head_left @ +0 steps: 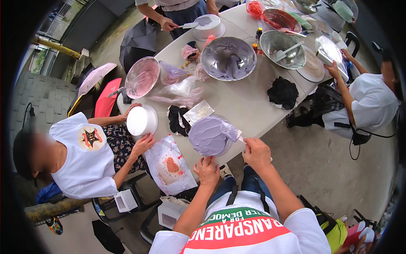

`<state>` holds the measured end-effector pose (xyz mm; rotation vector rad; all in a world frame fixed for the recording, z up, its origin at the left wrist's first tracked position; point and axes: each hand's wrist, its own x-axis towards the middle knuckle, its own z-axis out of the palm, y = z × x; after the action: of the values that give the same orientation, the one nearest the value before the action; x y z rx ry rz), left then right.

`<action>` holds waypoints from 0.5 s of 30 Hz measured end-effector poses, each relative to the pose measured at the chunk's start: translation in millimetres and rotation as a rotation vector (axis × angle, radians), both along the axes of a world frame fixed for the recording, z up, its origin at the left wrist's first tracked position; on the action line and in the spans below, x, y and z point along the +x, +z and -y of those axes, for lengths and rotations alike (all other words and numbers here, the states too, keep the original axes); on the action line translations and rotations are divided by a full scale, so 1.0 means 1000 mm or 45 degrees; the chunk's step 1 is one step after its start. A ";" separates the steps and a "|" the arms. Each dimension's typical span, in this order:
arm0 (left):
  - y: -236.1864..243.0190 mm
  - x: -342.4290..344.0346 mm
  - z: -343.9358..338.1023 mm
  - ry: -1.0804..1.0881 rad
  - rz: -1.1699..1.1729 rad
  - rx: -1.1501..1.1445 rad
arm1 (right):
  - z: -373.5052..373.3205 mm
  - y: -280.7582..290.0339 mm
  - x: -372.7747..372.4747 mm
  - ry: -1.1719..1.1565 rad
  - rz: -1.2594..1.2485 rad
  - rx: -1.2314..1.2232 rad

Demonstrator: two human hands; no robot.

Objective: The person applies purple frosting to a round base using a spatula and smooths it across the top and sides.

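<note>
A round cake (207, 135) covered in uneven lavender frosting stands near the table's front edge. My right hand (257, 153) is closed around the handle of a spatula (231, 132), whose frosting-smeared blade lies against the cake's right side. My left hand (207, 171) is at the cake's near side, its curled fingers on the low edge of the cake's base. The base itself is mostly hidden. Just behind the cake lies a clear packet of small white beads (198, 111), with a black cloth (179, 120) to its left.
On the white table (249, 106) are a metal bowl of lavender frosting (228, 58), a pink bowl with a whisk (143, 78), plastic bags (182, 91) and another bowl with a spatula (282, 50). On the left a person holds a white cake (141, 120); other people work at the far side and right.
</note>
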<state>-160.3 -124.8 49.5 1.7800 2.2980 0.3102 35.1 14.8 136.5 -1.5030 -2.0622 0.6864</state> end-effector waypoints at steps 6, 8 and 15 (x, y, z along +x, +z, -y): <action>0.002 0.007 -0.003 0.012 -0.020 -0.058 | -0.012 -0.011 -0.008 -0.070 -0.251 -0.177; 0.004 0.010 -0.004 0.022 -0.039 -0.076 | -0.015 -0.019 -0.011 -0.028 -0.300 -0.233; 0.005 0.021 -0.007 0.079 -0.058 -0.125 | -0.020 -0.073 0.004 -0.211 -0.884 -1.052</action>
<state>-139.0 -117.6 54.5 1.6883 2.3603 0.1654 39.5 34.6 63.3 -1.4716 -1.1420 1.8238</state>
